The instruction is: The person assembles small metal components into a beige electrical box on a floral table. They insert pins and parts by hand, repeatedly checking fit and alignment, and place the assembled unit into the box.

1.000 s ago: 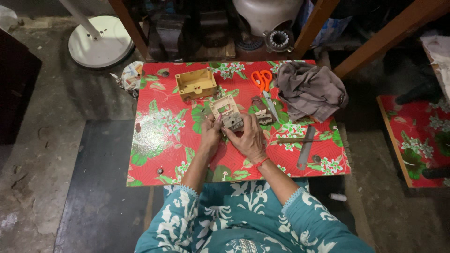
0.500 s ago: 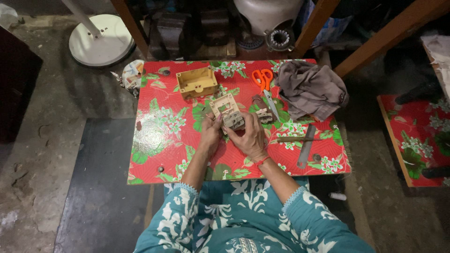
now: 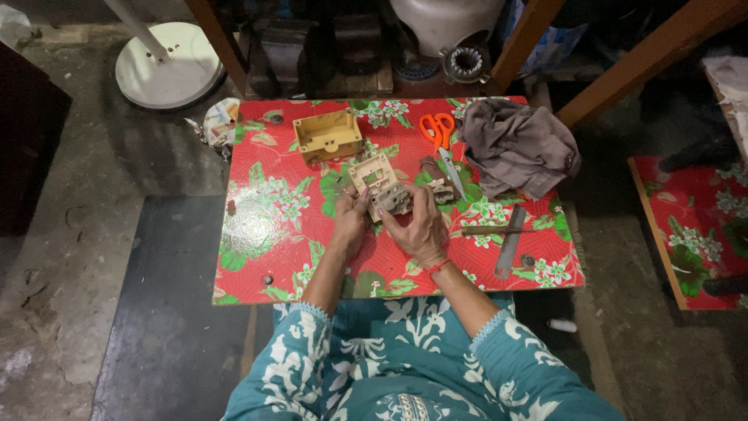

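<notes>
At the far left a white round fan base (image 3: 166, 64) stands on the grey concrete floor (image 3: 86, 171), and a dark mat (image 3: 175, 312) lies beside the low table (image 3: 257, 257), which is covered with a red floral oilcloth. On the table's far left part sits a yellow open plastic box (image 3: 327, 136). Near the middle, the left hand (image 3: 351, 222) curls its fingers against the left side of a small grey-beige switch block (image 3: 389, 201), and a beige square cover plate (image 3: 372, 173) lies flat just beyond it, touching or nearly so. The right hand (image 3: 423, 228) closes around the block's right side, fingers wrapped over it, so the block sits clamped between both hands just above the cloth. Farther right lie orange-handled scissors (image 3: 439, 132), a crumpled grey cloth (image 3: 518, 148), a wooden-handled tool (image 3: 487, 231) and a flat dark metal bar (image 3: 510, 253) crossing it. A second red floral surface (image 3: 686, 226) shows at the right edge.
</notes>
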